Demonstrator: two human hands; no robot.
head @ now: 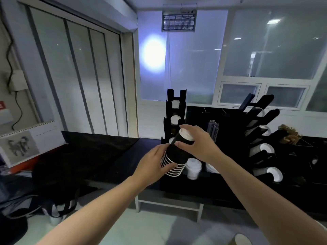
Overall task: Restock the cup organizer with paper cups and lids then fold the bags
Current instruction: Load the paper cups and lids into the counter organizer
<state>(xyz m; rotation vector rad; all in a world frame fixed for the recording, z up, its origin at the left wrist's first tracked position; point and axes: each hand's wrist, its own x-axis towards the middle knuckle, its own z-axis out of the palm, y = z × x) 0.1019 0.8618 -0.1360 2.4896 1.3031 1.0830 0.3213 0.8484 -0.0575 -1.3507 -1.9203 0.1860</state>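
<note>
Two black racks make up the cup organizer (230, 131) on the dark counter (99, 156): an upright column at its left and slanted chutes at its right. Several of the slanted chutes show white cup bottoms at their mouths, and the upright column shows pale discs in its upper openings, so part of the restocking looks done, though how full each slot is cannot be told. Dark bags (58, 175) lie slumped at the left, on the counter and on the floor below; they look unfolded, so I judge that folding has not begun. Between the racks, a stack of black paper cups (174, 157) is held tilted in the air just in front of the upright column, rims down toward the left, white base up. The left hand (155, 163) curls round the lower, rimmed end; the right hand (198, 144) is clamped over the top end, fingers across the white base. Low in the organizer, just right of the stack, sit white lids (193, 166). Loading this stack seems to be the step in hand.
</note>
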